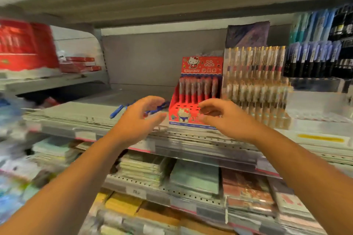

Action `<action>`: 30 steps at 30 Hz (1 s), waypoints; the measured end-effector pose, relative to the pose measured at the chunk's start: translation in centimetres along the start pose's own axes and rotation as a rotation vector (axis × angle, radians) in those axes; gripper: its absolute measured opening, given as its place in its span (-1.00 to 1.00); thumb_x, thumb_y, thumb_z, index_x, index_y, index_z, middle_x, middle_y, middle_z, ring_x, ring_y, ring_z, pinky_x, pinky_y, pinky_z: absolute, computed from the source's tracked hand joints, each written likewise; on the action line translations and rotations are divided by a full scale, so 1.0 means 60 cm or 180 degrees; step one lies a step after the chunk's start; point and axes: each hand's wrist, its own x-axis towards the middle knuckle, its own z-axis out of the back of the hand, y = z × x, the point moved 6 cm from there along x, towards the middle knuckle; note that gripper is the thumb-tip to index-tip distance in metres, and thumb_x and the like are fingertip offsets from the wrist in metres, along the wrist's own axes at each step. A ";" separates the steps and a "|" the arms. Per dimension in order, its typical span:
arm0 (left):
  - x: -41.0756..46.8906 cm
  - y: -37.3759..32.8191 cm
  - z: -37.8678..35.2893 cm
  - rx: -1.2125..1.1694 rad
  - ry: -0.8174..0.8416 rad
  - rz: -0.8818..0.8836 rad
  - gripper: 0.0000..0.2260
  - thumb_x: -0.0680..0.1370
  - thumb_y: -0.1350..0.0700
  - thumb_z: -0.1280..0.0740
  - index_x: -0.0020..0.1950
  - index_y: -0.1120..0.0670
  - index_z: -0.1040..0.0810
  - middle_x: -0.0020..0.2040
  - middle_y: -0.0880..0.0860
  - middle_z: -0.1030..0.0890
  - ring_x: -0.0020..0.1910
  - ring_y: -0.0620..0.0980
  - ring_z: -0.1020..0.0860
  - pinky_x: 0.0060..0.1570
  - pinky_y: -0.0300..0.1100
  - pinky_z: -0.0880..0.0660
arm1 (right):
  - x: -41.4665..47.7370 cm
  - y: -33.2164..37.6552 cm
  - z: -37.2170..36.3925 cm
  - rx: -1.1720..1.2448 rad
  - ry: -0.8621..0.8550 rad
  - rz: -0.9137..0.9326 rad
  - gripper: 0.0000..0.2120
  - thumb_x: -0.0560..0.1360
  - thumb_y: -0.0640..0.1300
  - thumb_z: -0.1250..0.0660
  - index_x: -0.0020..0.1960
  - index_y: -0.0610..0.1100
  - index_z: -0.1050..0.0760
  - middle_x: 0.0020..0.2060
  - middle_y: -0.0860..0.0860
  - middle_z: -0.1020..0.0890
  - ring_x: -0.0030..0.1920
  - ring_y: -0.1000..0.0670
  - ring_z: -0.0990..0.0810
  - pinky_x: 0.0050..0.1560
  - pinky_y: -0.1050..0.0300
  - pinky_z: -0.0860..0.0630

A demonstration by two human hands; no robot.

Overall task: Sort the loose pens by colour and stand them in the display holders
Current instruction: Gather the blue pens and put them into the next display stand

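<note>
While both bare forearms stretch forward to the shelf (pixel 76 112), the left hand (pixel 141 118) hovers spread, fingers curved and thumb apart, over the loose blue pens (pixel 117 110) lying just left of the red display holder (pixel 202 65); the right hand (pixel 225 118) is loosely cupped before that holder's base, thumb and fingers apart, gripping nothing plainly; motion blur smears both hands, so whether either touches anything cannot be told; the left hand hides the pens' middles; palms face inward, wrists level.
</note>
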 end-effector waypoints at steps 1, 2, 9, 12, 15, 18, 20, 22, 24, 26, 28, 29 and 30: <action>-0.005 0.013 0.020 0.0058 -0.0050 0.0079 -0.73 0.57 0.10 -0.38 0.26 -0.06 -0.52 0.23 -0.07 -0.58 0.23 -0.12 -0.52 0.32 -0.03 -0.43 | 0.010 0.009 -0.017 -0.0027 0.0029 0.0005 -0.69 0.52 -0.10 -0.42 0.25 -0.09 -0.54 0.09 0.04 -0.63 0.10 0.09 -0.60 0.23 0.09 -0.52; -0.009 0.026 0.039 0.0115 -0.0090 0.0137 -0.73 0.57 0.09 -0.38 0.27 -0.05 -0.52 0.22 -0.06 -0.58 0.21 -0.14 -0.52 0.29 -0.09 -0.44 | 0.021 0.018 -0.034 -0.0059 0.0054 0.0017 -0.69 0.52 -0.10 -0.43 0.24 -0.10 -0.54 0.09 0.03 -0.63 0.10 0.08 -0.60 0.23 0.06 -0.52; 0.020 0.148 0.170 0.0443 -0.0132 0.0506 -0.71 0.56 -0.08 -0.36 0.28 -0.11 -0.50 0.22 -0.13 -0.55 0.19 -0.10 -0.52 0.08 -0.14 -0.45 | 0.123 0.061 -0.144 -0.0244 0.0213 -0.0075 -0.67 0.52 -0.02 -0.42 0.27 0.00 -0.53 0.08 0.09 -0.62 0.06 0.09 -0.61 0.12 0.10 -0.57; 0.060 0.209 0.211 0.0564 -0.0046 0.0632 -0.68 0.54 -0.08 -0.36 0.27 -0.06 -0.51 0.20 -0.10 -0.56 0.17 -0.08 -0.53 0.01 -0.17 -0.46 | 0.182 0.070 -0.192 -0.0356 0.0181 -0.0140 -0.72 0.51 -0.03 -0.44 0.20 0.00 -0.55 0.02 0.12 -0.63 0.03 0.18 -0.59 0.06 0.24 -0.49; 0.106 0.269 0.234 0.0750 0.0099 0.0820 -0.73 0.52 -0.08 -0.36 0.18 -0.04 -0.53 0.11 -0.06 -0.57 0.08 -0.02 -0.55 0.07 -0.05 -0.53 | 0.245 0.065 -0.233 -0.0404 0.0121 -0.0367 -0.76 0.51 -0.05 -0.44 0.15 -0.04 -0.56 -0.01 0.07 -0.66 -0.02 0.12 -0.63 0.04 0.19 -0.54; 0.150 0.324 0.235 0.0746 0.0307 0.1124 -0.79 0.50 -0.06 -0.36 0.05 0.03 -0.53 -0.04 -0.04 -0.57 -0.06 -0.02 -0.56 0.00 -0.05 -0.56 | 0.301 0.056 -0.268 -0.0508 0.0040 -0.0585 -0.78 0.50 -0.06 -0.44 0.12 -0.07 -0.57 -0.01 -0.01 -0.68 0.01 -0.02 -0.66 0.12 -0.01 -0.58; 0.178 0.352 0.228 0.0605 0.0450 0.1364 -0.78 0.49 -0.03 -0.37 -0.05 0.12 -0.53 -0.12 0.05 -0.56 -0.20 0.05 -0.53 -0.17 -0.12 -0.49 | 0.333 0.048 -0.285 -0.0643 -0.0010 -0.0694 -0.78 0.50 -0.05 -0.44 0.12 -0.08 -0.57 -0.02 -0.03 -0.68 -0.01 -0.05 -0.66 0.10 -0.04 -0.59; 0.200 0.373 0.212 0.0673 0.0796 0.1590 -0.73 0.48 -0.07 -0.41 -0.15 0.13 -0.50 -0.18 0.07 -0.56 -0.29 0.04 -0.52 -0.31 -0.19 -0.42 | 0.364 0.037 -0.295 -0.0807 -0.0016 -0.0804 -0.79 0.49 -0.05 -0.45 0.09 -0.08 -0.58 -0.04 -0.04 -0.68 -0.03 -0.05 -0.66 0.07 -0.03 -0.60; 0.220 0.390 0.194 0.0986 0.1215 0.1696 -0.71 0.44 -0.09 -0.47 -0.25 0.11 -0.52 -0.34 0.05 -0.59 -0.42 0.00 -0.56 -0.43 -0.24 -0.43 | 0.399 0.025 -0.296 -0.1018 0.0006 -0.0894 -0.82 0.50 -0.06 -0.43 0.06 -0.11 -0.60 -0.06 -0.06 -0.69 -0.05 -0.06 -0.65 0.05 0.00 -0.59; 0.239 0.405 0.169 0.1097 0.1545 0.1779 -0.77 0.43 0.08 -0.49 -0.30 0.18 -0.54 -0.55 0.06 -0.55 -0.60 0.01 -0.53 -0.52 -0.25 -0.48 | 0.434 0.015 -0.296 -0.1284 0.0132 -0.1018 -0.78 0.52 -0.04 -0.40 0.07 -0.16 -0.62 -0.07 -0.08 -0.67 -0.06 -0.09 -0.62 0.00 0.05 -0.56; 0.260 0.424 0.146 0.1210 0.1807 0.1908 -0.82 0.49 0.25 -0.37 -0.31 0.22 -0.48 -0.60 0.11 -0.50 -0.65 0.01 -0.50 -0.53 -0.26 -0.50 | 0.468 0.006 -0.299 -0.1524 0.0337 -0.1163 -0.73 0.54 -0.04 -0.35 0.10 -0.22 -0.60 -0.03 -0.17 -0.66 -0.02 -0.19 -0.63 0.03 -0.02 -0.56; 0.270 0.434 0.139 0.1234 0.1948 0.2006 -0.81 0.52 0.29 -0.29 -0.30 0.23 -0.45 -0.57 0.13 -0.50 -0.63 0.01 -0.50 -0.52 -0.27 -0.49 | 0.484 0.003 -0.302 -0.1654 0.0470 -0.1198 -0.72 0.55 -0.05 -0.33 0.10 -0.26 -0.59 0.00 -0.21 -0.66 0.00 -0.22 -0.63 0.05 -0.06 -0.56; 0.281 0.442 0.133 0.1206 0.2071 0.2080 -0.80 0.55 0.32 -0.22 -0.29 0.24 -0.43 -0.51 0.15 -0.50 -0.58 0.01 -0.51 -0.50 -0.26 -0.49 | 0.499 -0.002 -0.306 -0.1752 0.0593 -0.1229 -0.74 0.55 -0.07 -0.31 0.05 -0.27 -0.59 -0.04 -0.22 -0.66 -0.06 -0.22 -0.62 0.01 -0.07 -0.56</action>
